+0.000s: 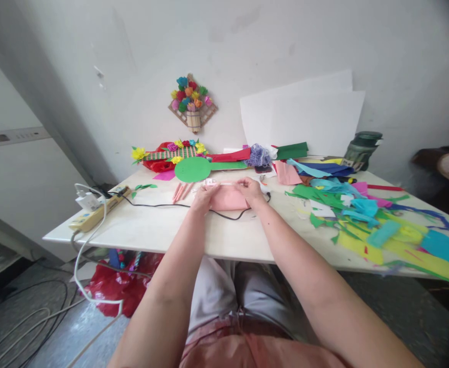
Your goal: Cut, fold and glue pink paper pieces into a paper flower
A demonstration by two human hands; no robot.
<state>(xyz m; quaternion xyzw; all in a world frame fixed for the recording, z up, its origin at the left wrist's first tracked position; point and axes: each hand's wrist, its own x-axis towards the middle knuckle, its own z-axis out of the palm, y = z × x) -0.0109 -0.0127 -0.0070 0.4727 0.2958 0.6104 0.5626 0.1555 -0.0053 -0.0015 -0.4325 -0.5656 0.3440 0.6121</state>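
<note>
Left hand point(202, 198) and right hand point(249, 190) – arms outstretched, both pinching pink paper point(228, 198) flat on white table point(151, 230)

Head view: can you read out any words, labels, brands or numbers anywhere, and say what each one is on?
No text here can be read.
Appliance panel at far left: small marks, too blurred to read.
Label on the dark green jar: too small to read.
Pink paper under the left hand and right hand: no print shows.

One head-worn camera looks forward and down across the worktop point(151, 230) toward the wall at twelve o'clock. It sits close, with both forearms filling the lower frame.
</note>
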